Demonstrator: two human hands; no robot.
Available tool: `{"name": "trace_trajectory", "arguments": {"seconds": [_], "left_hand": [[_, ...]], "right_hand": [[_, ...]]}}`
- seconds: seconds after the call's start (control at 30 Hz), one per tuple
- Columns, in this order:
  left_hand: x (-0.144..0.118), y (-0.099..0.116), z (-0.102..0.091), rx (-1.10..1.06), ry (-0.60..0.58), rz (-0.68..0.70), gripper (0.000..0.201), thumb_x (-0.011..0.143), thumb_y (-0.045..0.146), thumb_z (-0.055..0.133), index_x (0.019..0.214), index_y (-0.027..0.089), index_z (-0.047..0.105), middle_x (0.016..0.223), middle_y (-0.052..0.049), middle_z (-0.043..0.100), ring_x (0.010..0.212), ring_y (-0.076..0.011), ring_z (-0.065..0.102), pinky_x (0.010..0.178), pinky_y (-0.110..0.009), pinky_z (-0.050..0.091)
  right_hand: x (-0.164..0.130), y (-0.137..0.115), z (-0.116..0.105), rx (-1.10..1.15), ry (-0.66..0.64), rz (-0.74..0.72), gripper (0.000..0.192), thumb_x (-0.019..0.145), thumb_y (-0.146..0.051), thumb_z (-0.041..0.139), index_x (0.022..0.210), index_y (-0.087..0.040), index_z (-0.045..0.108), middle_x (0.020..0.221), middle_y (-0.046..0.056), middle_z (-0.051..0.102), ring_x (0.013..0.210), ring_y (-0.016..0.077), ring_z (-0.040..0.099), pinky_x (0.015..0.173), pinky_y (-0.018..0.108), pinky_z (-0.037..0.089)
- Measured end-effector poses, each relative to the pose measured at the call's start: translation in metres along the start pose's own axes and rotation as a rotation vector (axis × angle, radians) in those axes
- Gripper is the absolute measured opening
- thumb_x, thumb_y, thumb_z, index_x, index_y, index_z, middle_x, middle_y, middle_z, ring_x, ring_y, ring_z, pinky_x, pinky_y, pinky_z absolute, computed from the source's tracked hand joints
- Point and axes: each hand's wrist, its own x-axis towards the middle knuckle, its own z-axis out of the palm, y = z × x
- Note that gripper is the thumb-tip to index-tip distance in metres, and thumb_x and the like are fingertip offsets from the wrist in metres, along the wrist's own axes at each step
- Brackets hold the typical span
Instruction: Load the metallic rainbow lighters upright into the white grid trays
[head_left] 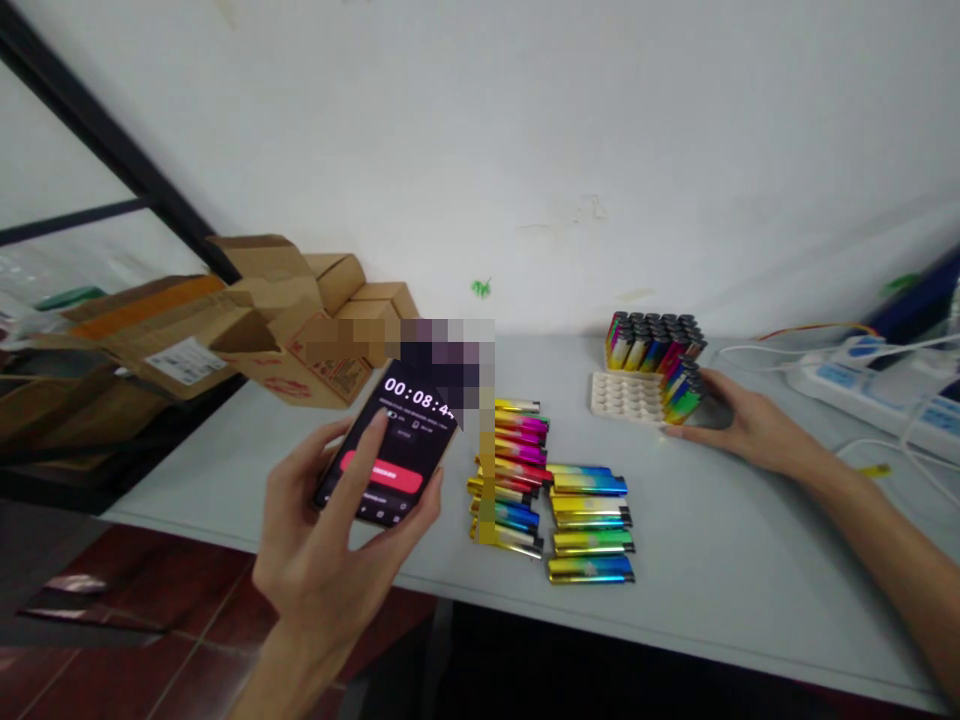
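A smartphone (390, 440) is in the grip of my left hand (330, 530), tilted toward me. Its dark screen shows a running time readout and a red button, and one finger lies over the screen. My right hand (742, 425) curves around the right end of a white tray (626, 397) with round holes, thumb at the front corner and fingers behind. Several shiny colored lighters (681, 392) stand upright at that end of the tray. Behind it is a block of upright lighters (652, 340) with black tops. Other lighters (592, 514) lie flat in two columns between my hands.
Open cardboard boxes (300, 345) stand at the left of the grey table (750, 560). A white power strip (885, 390) with cables lies at the right edge. A pale wall (487, 150) rises behind. Blurred blocks cover the area at the phone's top.
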Motion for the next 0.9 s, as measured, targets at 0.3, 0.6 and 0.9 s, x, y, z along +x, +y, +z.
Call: {"name": "trace_trajectory", "arguments": {"seconds": [0.3,0.6,0.9], "left_hand": [[-0.001,-0.002,-0.005,0.235,-0.007,0.258,0.075,0.065,0.022,0.087,0.134,0.032,0.059,0.135,-0.004,0.06,0.117,-0.0309,0.061,0.107,-0.049,0.045],[-0.004,0.001,0.004,0.129,0.011,0.063,0.068,0.064,0.025,0.087,0.127,0.028,0.061,0.131,-0.006,0.063,0.121,-0.0317,0.059,0.112,-0.05,0.04],[-0.008,-0.011,0.009,0.198,-0.025,0.076,0.073,0.071,0.025,0.082,0.138,0.026,0.052,0.135,-0.011,0.055,0.127,-0.0323,0.052,0.115,-0.05,0.036]], "right_hand": [[0.0,-0.001,-0.001,-0.001,-0.011,-0.005,0.086,0.074,-0.065,0.07,0.137,-0.009,0.049,0.133,0.02,0.061,0.118,0.0377,0.062,0.106,0.046,0.05],[-0.001,-0.001,0.0,-0.007,-0.01,0.013,0.086,0.074,-0.064,0.07,0.138,-0.011,0.049,0.135,0.019,0.061,0.119,0.0383,0.061,0.105,0.044,0.051],[0.0,0.001,0.0,-0.007,-0.011,0.025,0.087,0.072,-0.066,0.07,0.137,-0.011,0.049,0.135,0.02,0.061,0.119,0.0396,0.061,0.106,0.048,0.05]]}}
